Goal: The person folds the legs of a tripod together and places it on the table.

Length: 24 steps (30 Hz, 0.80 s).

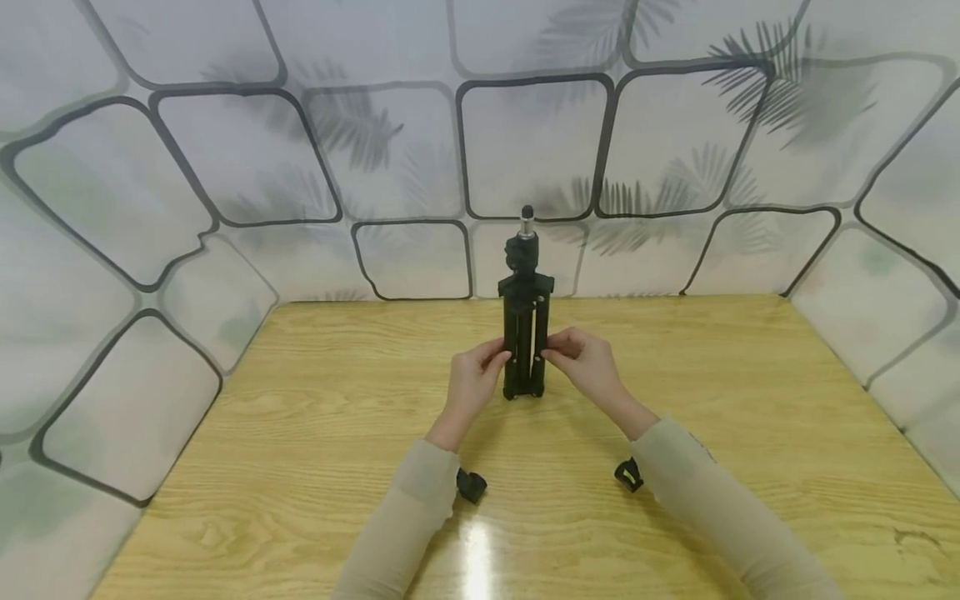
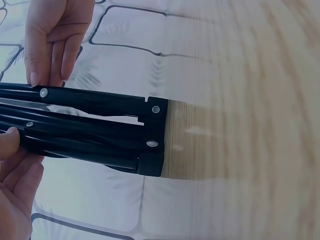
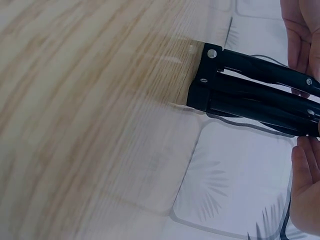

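Note:
A folded black tripod stand point(image 1: 526, 308) with a silver stud at its top is upright, its foot end meeting the wooden table. My left hand point(image 1: 473, 379) pinches a leg from the left, thumb toward me. On the other side, my right hand point(image 1: 588, 367) pinches the right leg at about the same height. In the left wrist view, the folded legs point(image 2: 95, 130) run across to their riveted ends, with the left hand point(image 2: 17, 185) below. The right wrist view has those legs point(image 3: 260, 92) too, with the right hand point(image 3: 306, 185) at the lower edge.
The wooden table point(image 1: 315, 400) spreads around the stand. Behind it rises a pale backdrop point(image 1: 397, 158) with dark outlines and leaf prints. Small black pieces stick out beside the left sleeve point(image 1: 408, 508) and the right sleeve point(image 1: 720, 500).

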{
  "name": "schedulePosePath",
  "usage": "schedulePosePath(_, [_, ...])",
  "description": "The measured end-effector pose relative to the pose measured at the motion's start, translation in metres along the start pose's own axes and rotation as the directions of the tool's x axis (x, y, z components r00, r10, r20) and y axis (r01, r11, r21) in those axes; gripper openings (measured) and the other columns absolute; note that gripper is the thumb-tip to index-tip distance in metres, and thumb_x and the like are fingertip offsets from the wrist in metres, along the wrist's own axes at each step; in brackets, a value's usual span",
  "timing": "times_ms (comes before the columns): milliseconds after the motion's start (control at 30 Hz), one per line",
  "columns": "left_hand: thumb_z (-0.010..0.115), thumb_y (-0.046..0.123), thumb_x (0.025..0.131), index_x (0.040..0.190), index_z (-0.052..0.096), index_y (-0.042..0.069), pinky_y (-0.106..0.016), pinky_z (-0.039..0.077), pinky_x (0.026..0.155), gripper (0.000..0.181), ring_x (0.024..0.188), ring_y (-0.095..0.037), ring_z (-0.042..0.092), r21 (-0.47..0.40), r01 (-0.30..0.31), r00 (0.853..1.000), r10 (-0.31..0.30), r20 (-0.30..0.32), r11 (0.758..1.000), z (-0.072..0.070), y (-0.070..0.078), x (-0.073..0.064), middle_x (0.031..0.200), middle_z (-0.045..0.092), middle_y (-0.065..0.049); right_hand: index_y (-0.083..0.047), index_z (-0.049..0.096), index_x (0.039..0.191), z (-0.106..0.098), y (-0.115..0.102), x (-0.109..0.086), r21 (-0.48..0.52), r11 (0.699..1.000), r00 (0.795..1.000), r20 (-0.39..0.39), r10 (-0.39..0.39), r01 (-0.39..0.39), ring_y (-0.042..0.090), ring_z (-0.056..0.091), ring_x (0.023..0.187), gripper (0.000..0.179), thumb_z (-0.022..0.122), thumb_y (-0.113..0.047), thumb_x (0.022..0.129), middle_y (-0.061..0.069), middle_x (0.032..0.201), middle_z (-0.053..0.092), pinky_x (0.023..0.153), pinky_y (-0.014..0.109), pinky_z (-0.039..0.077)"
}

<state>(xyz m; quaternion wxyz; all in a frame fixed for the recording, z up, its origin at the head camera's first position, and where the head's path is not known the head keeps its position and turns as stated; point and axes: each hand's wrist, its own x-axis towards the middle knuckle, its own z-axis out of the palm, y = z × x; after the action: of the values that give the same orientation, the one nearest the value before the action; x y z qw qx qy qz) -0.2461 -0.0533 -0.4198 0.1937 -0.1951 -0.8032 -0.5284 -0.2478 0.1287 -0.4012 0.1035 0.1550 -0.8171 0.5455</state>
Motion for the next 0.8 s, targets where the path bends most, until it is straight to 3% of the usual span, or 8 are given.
schedulePosePath(133, [0.059,0.006,0.084,0.098,0.064,-0.006,-0.018,0.05,0.066,0.019,0.08,-0.02,0.064,0.0,-0.018,1.0,0.018,-0.014,1.0,-0.0006,-0.0009,0.0008,0.092,0.065,-0.016,0.001,0.063,0.088,0.0005,0.0002,-0.0008,-0.003,1.0,1.0,-0.002,-0.012,0.012,0.023,0.063,0.079,0.011,0.065,-0.005,0.08,0.014,0.088,0.065,0.067,0.027,0.051])
schedulePosePath(400, [0.059,0.006,0.084,0.099,0.064,-0.005,-0.018,0.05,0.068,0.019,0.082,-0.02,0.063,-0.014,0.004,1.0,-0.004,0.003,1.0,-0.0011,-0.0004,0.0025,0.094,0.064,-0.016,0.0,0.064,0.09,-0.0026,0.0007,-0.0008,-0.02,1.0,1.0,0.023,-0.019,0.019,0.022,0.063,0.079,0.013,0.065,-0.008,0.08,0.013,0.09,0.065,0.066,0.027,0.051])
schedulePosePath(800, [0.058,0.008,0.084,0.1,0.064,-0.005,-0.02,0.05,0.068,0.021,0.083,-0.019,0.063,0.009,0.02,1.0,-0.02,0.022,1.0,-0.0036,0.0004,0.0025,0.094,0.065,-0.015,0.0,0.062,0.096,-0.0051,0.0028,-0.0002,-0.038,0.998,0.994,0.092,0.055,-0.052,0.022,0.062,0.082,0.02,0.066,-0.012,0.08,0.013,0.093,0.063,0.068,0.03,0.051])
